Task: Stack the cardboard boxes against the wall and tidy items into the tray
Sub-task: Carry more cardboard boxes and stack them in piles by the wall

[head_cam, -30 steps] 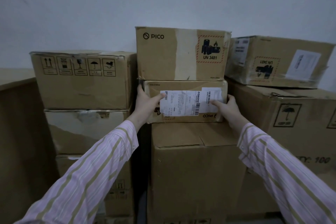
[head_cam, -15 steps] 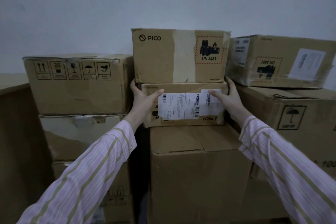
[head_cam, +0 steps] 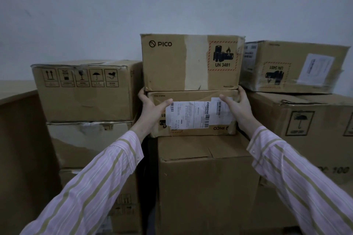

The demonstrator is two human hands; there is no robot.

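Both of our hands are on one carton. Our left hand (head_cam: 150,108) grips the left end of the lower PICO box (head_cam: 193,96). Its thumb lies across the front face onto the edge of the shipping label (head_cam: 193,115), and the other fingers are wrapped round the side, mostly out of sight. Our right hand (head_cam: 237,109) mirrors it on the right end, thumb on the label and fingers curled round the corner.

Over the last second we have slid both hands up those ends. They sat near mid-height a second ago; now their tops reach the seam under the upper PICO box (head_cam: 175,66). The boxes themselves seem not to have shifted: the lower one overhangs the large carton (head_cam: 206,187) beneath it slightly on the left, as it did before.

We read this as a re-grip rather than a lift, probably to steady or square the pair. They already stand in line with the left stack (head_cam: 86,97) and the tilted box (head_cam: 294,70) on the right, in front of the wall (head_cam: 172,5). Whether their backs touch it we cannot tell. So this part of the stacking looks nearly settled. No tray is in view, and that half of the job is not in hand here.
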